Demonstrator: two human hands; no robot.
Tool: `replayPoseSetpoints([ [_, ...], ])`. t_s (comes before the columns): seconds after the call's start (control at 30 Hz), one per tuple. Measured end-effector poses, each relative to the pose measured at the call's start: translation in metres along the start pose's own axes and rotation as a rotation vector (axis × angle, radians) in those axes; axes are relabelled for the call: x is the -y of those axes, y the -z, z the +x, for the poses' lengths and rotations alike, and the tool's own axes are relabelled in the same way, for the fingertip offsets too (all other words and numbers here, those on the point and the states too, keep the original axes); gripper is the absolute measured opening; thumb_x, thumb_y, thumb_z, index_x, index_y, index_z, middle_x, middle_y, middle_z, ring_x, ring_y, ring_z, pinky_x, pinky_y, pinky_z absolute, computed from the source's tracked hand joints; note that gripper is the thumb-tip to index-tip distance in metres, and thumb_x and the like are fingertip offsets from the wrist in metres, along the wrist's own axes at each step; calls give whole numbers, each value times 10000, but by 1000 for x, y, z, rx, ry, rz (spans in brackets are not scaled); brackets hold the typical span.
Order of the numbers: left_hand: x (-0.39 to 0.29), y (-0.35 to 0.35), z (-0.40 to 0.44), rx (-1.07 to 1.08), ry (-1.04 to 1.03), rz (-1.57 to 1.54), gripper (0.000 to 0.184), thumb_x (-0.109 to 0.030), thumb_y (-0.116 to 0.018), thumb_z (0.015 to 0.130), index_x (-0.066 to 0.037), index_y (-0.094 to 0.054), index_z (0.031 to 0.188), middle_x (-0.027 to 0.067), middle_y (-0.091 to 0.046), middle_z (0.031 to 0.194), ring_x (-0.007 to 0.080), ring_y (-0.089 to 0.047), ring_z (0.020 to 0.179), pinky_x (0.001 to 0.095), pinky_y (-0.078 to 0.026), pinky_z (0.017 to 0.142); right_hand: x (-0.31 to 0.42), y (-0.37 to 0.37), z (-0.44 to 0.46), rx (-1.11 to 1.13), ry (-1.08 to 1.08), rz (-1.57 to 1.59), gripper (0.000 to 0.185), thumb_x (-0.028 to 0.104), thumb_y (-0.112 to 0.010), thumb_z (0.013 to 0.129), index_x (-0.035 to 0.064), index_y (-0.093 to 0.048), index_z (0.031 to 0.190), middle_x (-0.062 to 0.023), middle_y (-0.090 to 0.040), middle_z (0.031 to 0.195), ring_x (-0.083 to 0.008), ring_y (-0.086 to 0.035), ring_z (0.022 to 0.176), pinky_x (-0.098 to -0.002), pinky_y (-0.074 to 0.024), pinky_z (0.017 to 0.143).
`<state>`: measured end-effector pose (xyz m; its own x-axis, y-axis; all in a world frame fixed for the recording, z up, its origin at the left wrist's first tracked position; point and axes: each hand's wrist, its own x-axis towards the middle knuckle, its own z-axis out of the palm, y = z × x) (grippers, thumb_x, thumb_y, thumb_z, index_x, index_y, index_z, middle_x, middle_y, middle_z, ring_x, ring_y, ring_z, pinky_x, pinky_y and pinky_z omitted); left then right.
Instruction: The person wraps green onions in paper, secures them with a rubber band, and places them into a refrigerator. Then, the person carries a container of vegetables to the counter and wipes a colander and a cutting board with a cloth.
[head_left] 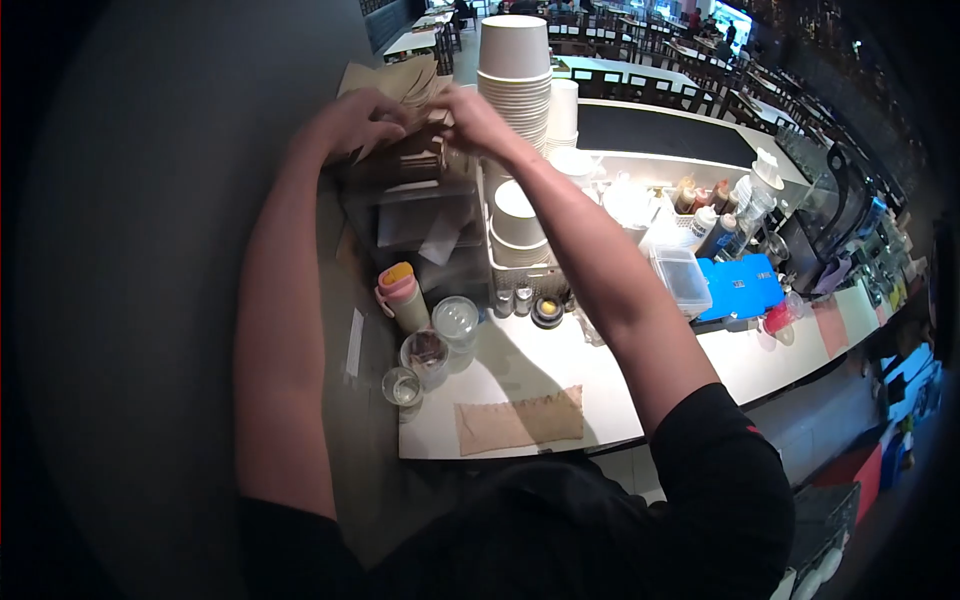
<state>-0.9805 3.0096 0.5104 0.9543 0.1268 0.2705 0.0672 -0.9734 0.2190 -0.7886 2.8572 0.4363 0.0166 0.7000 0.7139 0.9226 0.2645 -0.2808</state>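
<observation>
Both arms reach up to a stack of brown paper bags (405,82) on top of a shelf unit at the upper left. My left hand (365,122) is at the stack's left side, its thumb and fingers apart around the near edge. At the right side, my right hand (468,115) has its fingers bent against the brown paper, closed on the edge of the stack. More folded brown paper (415,160) lies just beneath. A flat brown paper piece (520,420) with a jagged upper edge rests on the white counter (610,385).
Tall white tubs (513,60) stand right of my right hand. Below the shelf are a pink-lidded bottle (402,298) and clear cups (455,320). Farther right are a clear container (680,278), a blue box (742,287) and sauce bottles (705,220). A grey wall borders the left.
</observation>
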Motion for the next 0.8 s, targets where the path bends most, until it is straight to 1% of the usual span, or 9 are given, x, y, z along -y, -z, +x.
replayPoseSetpoints([
  [0.23, -13, -14, 3, -168, 19, 199, 358, -231, -727, 859, -39, -734, 1161, 173, -746, 1046, 293, -727, 957, 391, -551, 909, 17, -25, -38, -239, 152, 87, 130, 37, -652, 768, 23, -679, 894, -138, -630, 927, -341, -603, 945, -398, -513, 823],
  [0.4, -28, -17, 5, -248, 117, 398, 365, -262, -710, 828, -62, -738, 1133, 196, -732, 1007, 358, -713, 961, 421, -554, 899, 125, 20, -102, -349, 105, 244, 269, -122, -621, 856, 33, -686, 1065, -146, -710, 1070, -302, -704, 1006, -372, -564, 840],
  [0.47, -41, -8, 1, 5, 228, 254, 498, -297, -748, 832, -63, -679, 1266, 194, -708, 1176, 321, -688, 1094, 414, -517, 978, 163, 60, -161, -327, 160, 204, 228, -57, -660, 862, 28, -650, 1073, -131, -690, 1095, -333, -679, 978, -390, -549, 820],
  [0.53, -29, -19, -16, -149, -150, 196, 637, -371, -750, 867, -33, -586, 1382, 183, -628, 1361, 292, -608, 1245, 388, -454, 1066, 191, 108, -229, -361, 40, 181, 289, -53, -691, 854, -3, -688, 1139, -167, -719, 1112, -344, -698, 972, -378, -558, 833],
  [0.6, -111, -13, -45, -412, -82, 18, 687, -428, -683, 934, -30, -504, 1464, 150, -538, 1481, 260, -521, 1342, 379, -393, 1127, 192, 142, -304, -419, -156, 666, 299, 145, -697, 972, -46, -681, 1202, -210, -731, 1139, -311, -706, 1046, -419, -552, 933],
  [0.67, -185, -38, -87, -435, -88, -859, 519, -360, -704, 952, -32, -568, 1330, 258, -558, 1420, 350, -566, 1297, 471, -405, 1140, 195, 177, -365, -499, -201, 1104, 465, 192, -784, 888, -106, -637, 1213, -285, -701, 1155, -398, -679, 1140, -523, -521, 1036],
  [0.7, -208, -73, -96, -235, -586, -1225, 465, -369, -664, 988, -26, -569, 1289, 275, -593, 1342, 383, -587, 1251, 568, -420, 1101, 193, 201, -394, -476, -244, 1071, 385, 112, -741, 888, -99, -642, 1194, -284, -701, 1147, -397, -680, 1138, -534, -525, 1031],
  [0.73, -230, -109, -105, -29, -671, -1284, 558, -424, -687, 972, -6, -554, 1316, 293, -612, 1297, 412, -609, 1206, 590, -434, 1071, 193, 224, -422, -459, -288, 1034, 318, 31, -698, 888, -92, -647, 1176, -282, -702, 1139, -396, -681, 1135, -545, -530, 1026],
  [0.8, -318, -178, -95, 397, -865, -1196, 921, -408, -915, 758, -9, -471, 1459, 275, -487, 1479, 428, -457, 1393, 556, -376, 1126, 199, 263, -477, -585, -480, 854, 238, -88, -587, 894, -61, -661, 1119, -221, -717, 1084, -305, -702, 1055, -439, -561, 963],
])
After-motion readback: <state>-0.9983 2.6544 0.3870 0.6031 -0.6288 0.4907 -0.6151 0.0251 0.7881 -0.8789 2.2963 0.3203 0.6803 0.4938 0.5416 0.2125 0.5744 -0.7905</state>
